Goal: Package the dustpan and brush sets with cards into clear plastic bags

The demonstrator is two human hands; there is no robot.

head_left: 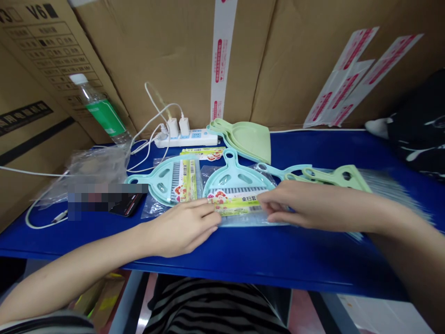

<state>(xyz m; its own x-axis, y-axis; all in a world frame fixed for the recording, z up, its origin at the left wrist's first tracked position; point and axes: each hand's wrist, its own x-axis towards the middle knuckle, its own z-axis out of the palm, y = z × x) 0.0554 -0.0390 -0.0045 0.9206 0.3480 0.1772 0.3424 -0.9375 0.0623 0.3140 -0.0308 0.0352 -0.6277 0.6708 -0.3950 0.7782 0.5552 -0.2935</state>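
Observation:
A light blue dustpan-and-brush set (239,178) lies in a clear plastic bag at the middle of the table, handle pointing away from me. A printed label card (239,199) with red mushrooms crosses its bristles. My left hand (191,227) is closed, its fingers together on the bag's lower left edge. At the card's right end, my right hand (295,204) is closed with thumb and fingers pinched on the bag; the exact grip is partly hidden. Just left lies another bagged blue dustpan-and-brush set (163,178) with its own card.
Green dustpans (252,139) are stacked behind. Green and blue brushes (333,176) lie at the right, partly behind my right arm. A power strip (201,138) with chargers, a bottle (104,113), loose plastic bags (93,167) and a dark phone-like object (128,204) are left.

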